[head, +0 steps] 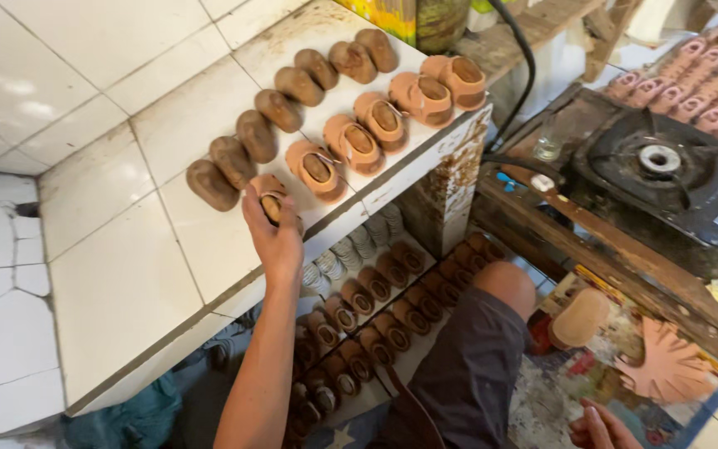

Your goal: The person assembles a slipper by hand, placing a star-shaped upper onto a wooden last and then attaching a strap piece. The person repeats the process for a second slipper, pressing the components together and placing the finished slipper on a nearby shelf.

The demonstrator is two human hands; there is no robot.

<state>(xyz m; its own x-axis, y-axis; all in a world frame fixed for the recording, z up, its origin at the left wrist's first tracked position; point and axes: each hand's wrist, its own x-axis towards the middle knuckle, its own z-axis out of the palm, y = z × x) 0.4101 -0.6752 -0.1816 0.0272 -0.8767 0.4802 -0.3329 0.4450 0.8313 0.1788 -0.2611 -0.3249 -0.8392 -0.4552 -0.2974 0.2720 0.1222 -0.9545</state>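
On the white tiled worktop (118, 283) stand two rows of clay pieces (351, 137), and the left hand (274, 229) grips the nearest clay piece (270, 199) at the row's end, while the right hand (600, 428) rests loosely curled and empty low by the knee.

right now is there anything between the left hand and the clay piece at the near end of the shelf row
Nothing visible: the left hand is already on the clay piece, fingers curled around it at the near end of the orange row on the white tiled shelf. The next piece sits just beyond.
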